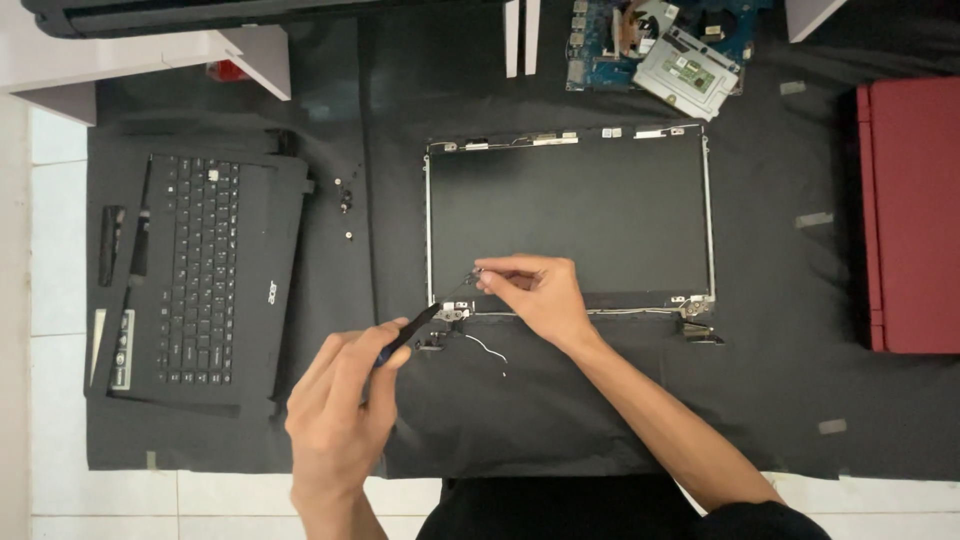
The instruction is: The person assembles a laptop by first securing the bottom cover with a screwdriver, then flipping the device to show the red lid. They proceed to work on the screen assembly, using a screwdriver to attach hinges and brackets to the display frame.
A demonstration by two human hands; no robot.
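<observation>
A bare laptop screen panel [566, 215] in a thin metal frame lies flat on a black mat. My left hand [338, 415] grips a dark-handled screwdriver [408, 334], its tip at the panel's lower left hinge [452, 314]. My right hand [535, 293] reaches over the panel's lower left part, its fingertips pinching a small dark piece on a thin wire [472, 274]. A thin white cable [489, 350] trails on the mat just below the hinge. The right hinge [697, 312] sits at the panel's lower right corner.
A black laptop base with keyboard [200, 270] lies to the left, with loose trim strips [111, 244] beside it. Small screws [346, 205] lie between base and panel. A circuit board [655, 45] is at top centre, a red laptop [912, 212] at the right edge.
</observation>
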